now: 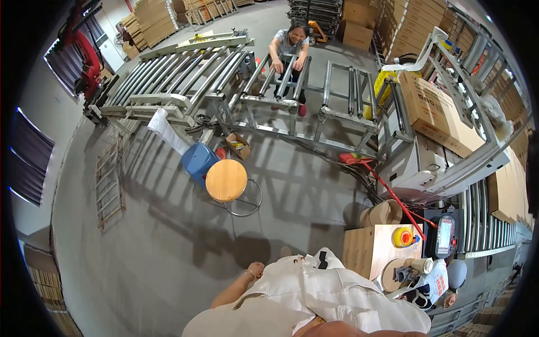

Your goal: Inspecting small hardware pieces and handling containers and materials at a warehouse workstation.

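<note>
My left hand (256, 270) hangs low beside my pale apron (314, 286), a thin bracelet at the wrist. Its fingers point down and are mostly hidden behind the back of the hand; no held thing shows. My right hand does not come into view, though bare skin of an arm shows at the lower edge. Nearest ahead of my left hand stands a round wooden-topped stool (226, 180) with metal legs. To my right, a wooden cabinet (359, 247) carries a yellow tape roll (402, 237) with a red core.
A blue stool (199, 162) and a small open carton (238, 146) adjoin the wooden stool. Across the roller conveyor (281, 103) a co-worker (289, 45) rests both hands on it. A red-handled tool (387, 188) leans by the cabinet. A large carton (432, 109) lies on the machine at right.
</note>
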Demonstrator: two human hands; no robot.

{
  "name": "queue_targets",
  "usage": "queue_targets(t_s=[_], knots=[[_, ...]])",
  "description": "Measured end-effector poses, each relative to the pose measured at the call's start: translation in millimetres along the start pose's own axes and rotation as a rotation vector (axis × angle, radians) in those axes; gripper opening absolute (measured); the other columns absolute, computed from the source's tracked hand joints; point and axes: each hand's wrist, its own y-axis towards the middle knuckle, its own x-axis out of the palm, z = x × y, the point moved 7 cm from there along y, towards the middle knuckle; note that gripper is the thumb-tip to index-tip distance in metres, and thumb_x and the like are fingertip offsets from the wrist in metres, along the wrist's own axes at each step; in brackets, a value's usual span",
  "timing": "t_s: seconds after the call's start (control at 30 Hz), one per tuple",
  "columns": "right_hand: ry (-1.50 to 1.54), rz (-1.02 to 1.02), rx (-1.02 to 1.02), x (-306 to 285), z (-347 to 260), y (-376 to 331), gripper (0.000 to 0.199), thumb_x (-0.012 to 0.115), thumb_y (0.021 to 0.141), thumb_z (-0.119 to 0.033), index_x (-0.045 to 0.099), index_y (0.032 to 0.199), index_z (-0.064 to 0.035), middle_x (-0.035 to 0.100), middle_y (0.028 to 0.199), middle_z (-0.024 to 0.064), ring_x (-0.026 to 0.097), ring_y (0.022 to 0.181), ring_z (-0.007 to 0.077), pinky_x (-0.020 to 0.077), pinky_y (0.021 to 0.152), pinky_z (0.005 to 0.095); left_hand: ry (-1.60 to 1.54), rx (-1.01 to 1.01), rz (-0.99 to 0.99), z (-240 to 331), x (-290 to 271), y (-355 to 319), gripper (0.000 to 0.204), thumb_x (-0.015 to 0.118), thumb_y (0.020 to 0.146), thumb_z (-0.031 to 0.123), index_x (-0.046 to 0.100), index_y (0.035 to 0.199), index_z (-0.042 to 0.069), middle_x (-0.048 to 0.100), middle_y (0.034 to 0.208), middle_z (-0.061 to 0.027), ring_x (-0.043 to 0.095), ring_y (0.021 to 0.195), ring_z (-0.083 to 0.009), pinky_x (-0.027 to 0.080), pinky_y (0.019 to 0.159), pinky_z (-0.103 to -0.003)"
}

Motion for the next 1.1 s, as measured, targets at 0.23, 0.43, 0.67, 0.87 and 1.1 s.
queue_targets(t_s=[0.23,0.43,0.67,0.87,1.1], knots=[[0.107,0.161,0.137,-6.3,-132.0,68.1,0.070,0.055,0.083,-0.047,0.030,0.134,-0.0053,0.048,0.122,0.0099,0.053,0.097,0.0230,0.0450,0.080,0.0370,-0.795,-0.141,0.118,25.0,-65.7,17.6,0.019,0.053,0.085,0.018,0.056,0.100,0.008,0.055,0.067,-0.0009,0.054,0.053,-0.0109,0.045,0.045,-0.024],[0.737,0.058,-0.437,-81.7,-377.2,108.0,0.066,0.054,0.084,-0.041,0.027,0.135,-0.0083,0.048,0.120,0.0157,0.055,0.100,0.0270,0.0466,0.079,0.0364,-0.533,-0.084,0.194,27.3,-113.0,37.6,0.030,0.055,0.083,0.021,0.054,0.109,0.006,0.058,0.076,-0.0031,0.057,0.058,-0.0134,0.047,0.049,-0.026],[0.983,0.004,-0.721,-125.1,-521.7,199.5,0.035,0.044,0.091,-0.029,0.048,0.117,-0.0056,0.057,0.108,0.0118,0.058,0.088,0.0218,0.0463,0.073,0.0311,-0.554,-0.147,0.256,1.3,-173.1,52.6,0.015,0.056,0.081,0.019,0.060,0.073,0.006,0.058,0.059,-0.0050,0.056,0.049,-0.0144,0.043,0.042,-0.028],[0.741,-0.201,-0.056,14.0,-459.0,340.5,0.033,0.051,0.086,-0.030,0.051,0.109,-0.0065,0.060,0.100,0.0135,0.061,0.081,0.0229,0.0503,0.067,0.0323,-0.661,-0.268,0.282,15.7,-198.2,77.3,0.015,0.053,0.083,0.017,0.058,0.090,0.004,0.056,0.069,-0.0027,0.054,0.055,-0.0116,0.043,0.046,-0.025],[0.219,-0.421,0.234,137.3,-433.8,427.7,0.047,0.058,0.084,-0.030,0.040,0.120,-0.0067,0.057,0.094,0.0077,0.061,0.077,0.0188,0.0500,0.063,0.0284,-0.489,-0.045,0.434,50.9,-294.1,143.0,0.037,0.058,0.081,0.021,0.053,0.110,0.000,0.062,0.087,-0.0081,0.059,0.069,-0.0155,0.048,0.064,-0.028]])
